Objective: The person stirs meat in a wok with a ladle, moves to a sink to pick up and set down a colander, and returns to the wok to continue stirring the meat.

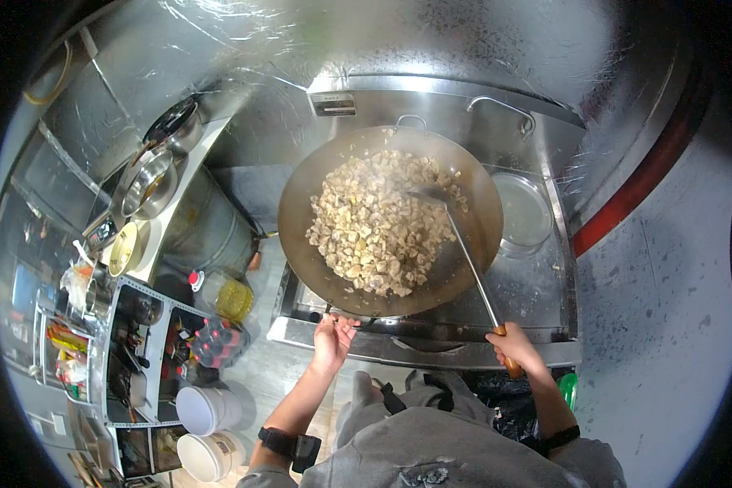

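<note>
A large wok (476,244) full of small diced, pale brown pieces of food (366,224) sits on the steel stove, with light steam over it. My right hand (516,348) is closed around the wooden handle of a long metal spatula (474,272), whose blade lies among the pieces at the wok's upper right. At the wok's near edge, my left hand (333,340) is at the near handle; its fingers are bent, and what they hold is too small to make out.
Right of the wok is a round pan (525,213) of liquid. On the left stand a shelf (159,358), a counter (159,236) with metal bowls, an oil jug (232,299), bottles (218,342) and white buckets (205,409). A faucet (504,106) is at the back.
</note>
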The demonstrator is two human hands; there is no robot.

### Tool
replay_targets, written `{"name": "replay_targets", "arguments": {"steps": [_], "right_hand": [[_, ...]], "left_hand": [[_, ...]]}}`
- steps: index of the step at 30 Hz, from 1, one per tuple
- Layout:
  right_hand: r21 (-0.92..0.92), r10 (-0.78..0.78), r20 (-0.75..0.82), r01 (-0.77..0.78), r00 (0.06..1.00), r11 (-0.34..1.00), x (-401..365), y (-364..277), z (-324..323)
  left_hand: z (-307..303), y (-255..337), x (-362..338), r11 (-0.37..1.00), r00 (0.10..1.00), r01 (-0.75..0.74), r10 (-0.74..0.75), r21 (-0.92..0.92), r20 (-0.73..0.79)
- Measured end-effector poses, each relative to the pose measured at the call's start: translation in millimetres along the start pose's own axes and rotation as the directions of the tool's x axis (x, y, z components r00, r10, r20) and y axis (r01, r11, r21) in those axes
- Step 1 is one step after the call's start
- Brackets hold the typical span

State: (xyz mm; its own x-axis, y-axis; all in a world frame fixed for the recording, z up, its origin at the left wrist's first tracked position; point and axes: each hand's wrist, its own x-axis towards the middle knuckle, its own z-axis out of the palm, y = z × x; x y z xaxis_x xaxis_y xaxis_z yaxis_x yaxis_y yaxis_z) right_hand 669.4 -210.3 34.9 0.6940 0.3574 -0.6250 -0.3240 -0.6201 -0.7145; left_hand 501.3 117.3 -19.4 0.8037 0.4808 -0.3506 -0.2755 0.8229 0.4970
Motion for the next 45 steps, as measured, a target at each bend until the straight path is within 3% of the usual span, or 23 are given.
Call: {"name": "replay_targets", "arguments": {"steps": [9,15,30,40,43,44,45], "right_hand": [[-0.016,0.000,-0.008,0.000,1.000,1.000,2.3,1.6,0.4],[-0.042,0.006,0.009,-0.006,1.000,0.999,3.9,2.3,-0.6],[0.014,0.006,-0.008,-0.006,1.000,1.000,1.8,0.5,2.4],[0.011,0.010,-0.003,-0.010,1.000,1.000,-1.6,-1.8,1.2],[-0.027,-0.115,-0.029,0.114,0.993,0.993,-6.9,8.0,-3.6],[-0.301,-0.288,-0.159,0.232,0.944,0.925,-7.6,13.2,-9.4],[-0.565,-0.476,-0.232,0.281,0.848,0.776,-11.6,9.5,-12.3]], "left_hand": [[-2.9,-0.2,1.9,1.000,0.997,0.006,-0.006,-0.001,0.083],[1.5,-1.3,1.1,1.000,1.000,0.004,-0.004,-0.016,0.009],[-2.4,-1.0,2.3,1.000,0.997,-0.008,0.008,0.008,0.077],[-4.3,-1.8,3.3,0.999,0.999,-0.013,0.015,-0.037,0.036],[-3.3,0.1,0.8,0.999,0.999,-0.010,0.012,-0.030,0.045],[-1.9,0.5,0.6,0.999,0.999,-0.008,0.009,-0.032,0.035],[-1.0,0.1,0.5,0.999,1.000,-0.004,0.005,-0.036,0.024]]}}
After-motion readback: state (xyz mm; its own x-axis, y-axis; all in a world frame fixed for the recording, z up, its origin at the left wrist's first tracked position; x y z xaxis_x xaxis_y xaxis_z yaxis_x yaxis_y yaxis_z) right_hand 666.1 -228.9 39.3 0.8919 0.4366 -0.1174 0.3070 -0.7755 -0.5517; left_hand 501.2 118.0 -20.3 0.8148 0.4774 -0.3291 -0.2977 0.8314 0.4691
